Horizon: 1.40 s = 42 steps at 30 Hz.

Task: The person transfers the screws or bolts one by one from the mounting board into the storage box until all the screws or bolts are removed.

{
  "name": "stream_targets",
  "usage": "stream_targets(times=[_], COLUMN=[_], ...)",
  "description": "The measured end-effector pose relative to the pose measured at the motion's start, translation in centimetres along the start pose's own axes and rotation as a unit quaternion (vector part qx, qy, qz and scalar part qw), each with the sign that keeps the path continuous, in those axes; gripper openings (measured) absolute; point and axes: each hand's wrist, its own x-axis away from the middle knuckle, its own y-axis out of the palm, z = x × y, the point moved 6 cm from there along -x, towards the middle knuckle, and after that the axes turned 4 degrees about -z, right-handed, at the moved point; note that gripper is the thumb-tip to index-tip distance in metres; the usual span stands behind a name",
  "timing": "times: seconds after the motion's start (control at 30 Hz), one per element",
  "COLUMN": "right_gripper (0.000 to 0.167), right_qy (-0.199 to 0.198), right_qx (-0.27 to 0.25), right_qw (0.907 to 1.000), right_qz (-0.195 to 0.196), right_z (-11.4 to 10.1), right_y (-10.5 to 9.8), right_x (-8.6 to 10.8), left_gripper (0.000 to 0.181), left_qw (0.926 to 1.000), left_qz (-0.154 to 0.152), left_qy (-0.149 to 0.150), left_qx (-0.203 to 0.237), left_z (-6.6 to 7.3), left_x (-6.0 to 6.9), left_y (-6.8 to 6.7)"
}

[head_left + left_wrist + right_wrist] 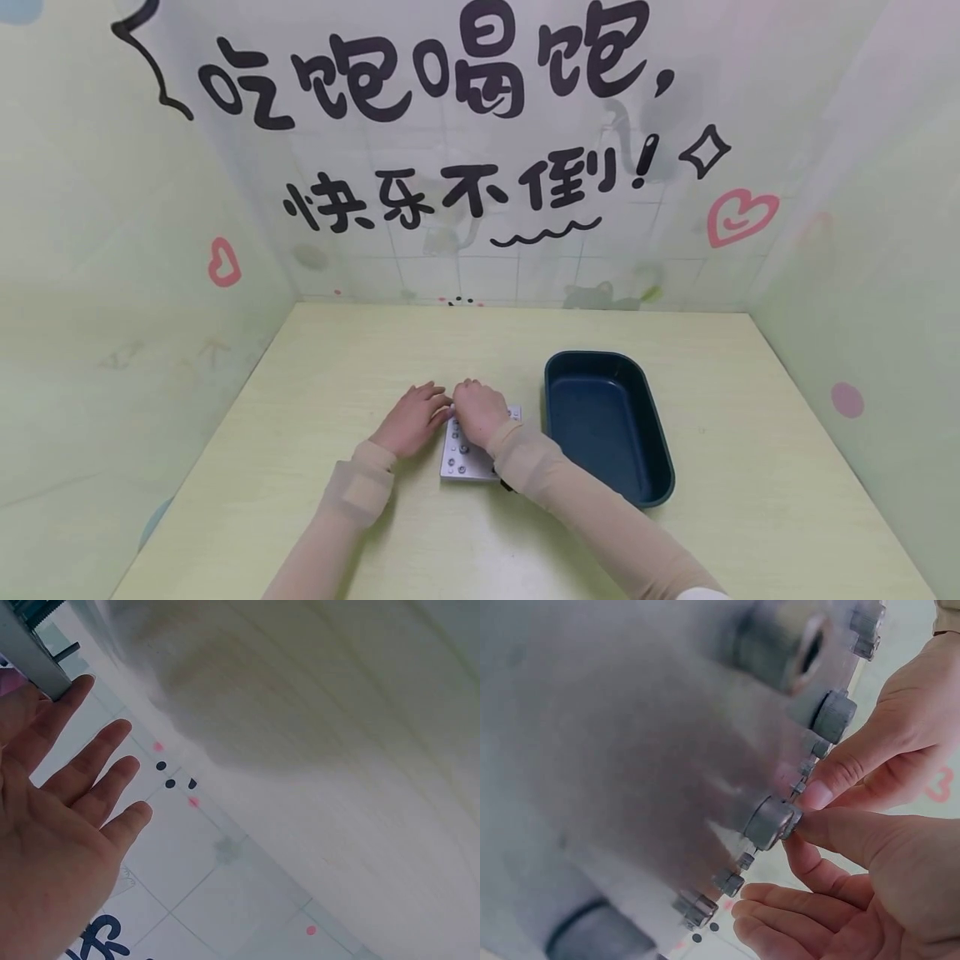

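Observation:
A silvery metal plate (480, 468) studded with several screws lies on the table, level with its upper face up. My right hand (482, 412) reaches over its far part. In the right wrist view, the thumb and index finger of my right hand (900, 862) pinch a socket-head screw (771, 823) near the plate's edge, its other fingers loosely extended. My left hand (412, 419) is at the far left corner. There its thumb and index finger hold the plate's edge, while the other fingers (94, 761) extend freely. A screw shank (67, 652) sticks out from the plate's underside.
A dark blue rectangular tray (596, 354) stands just right of the plate. Something small and black (507, 486) shows at the plate's near right corner, partly covered by the right forearm. Printed wall sheets (480, 275) border the table (360, 342) at the back and sides.

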Motion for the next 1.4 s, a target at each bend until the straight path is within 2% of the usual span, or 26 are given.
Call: stream_targets(times=[0.37,0.73,0.97,1.23,1.4], right_gripper=[0.027,0.027,0.028,0.030,0.017], right_qy=[0.000,0.003,0.010,0.010,0.012], right_qx=[0.025,0.031,0.011,-0.029,-0.061], right_qw=[0.9996,0.9994,0.9996,0.9966,0.9907], right_qz=[0.010,0.015,0.026,0.076,0.121], right_z=[-0.1,0.2,0.8,2.5,4.7], right_y=[-0.2,-2.2,-3.3,-5.3,-7.3], right_x=[0.1,0.9,1.4,2.4,3.2], left_gripper=[0.032,0.033,0.033,0.033,0.033], left_qw=[1.0000,1.0000,0.9999,0.9999,0.9999], left_qz=[-0.004,-0.003,-0.004,-0.012,-0.014], left_qy=[-0.001,0.006,0.010,0.004,-0.001], left_qx=[-0.001,-0.004,-0.002,-0.003,-0.001], left_z=[-0.1,0.0,0.1,0.1,0.0], left_x=[-0.2,-0.2,-0.1,-0.1,-0.2], left_y=[0.2,0.1,0.0,0.0,0.0])
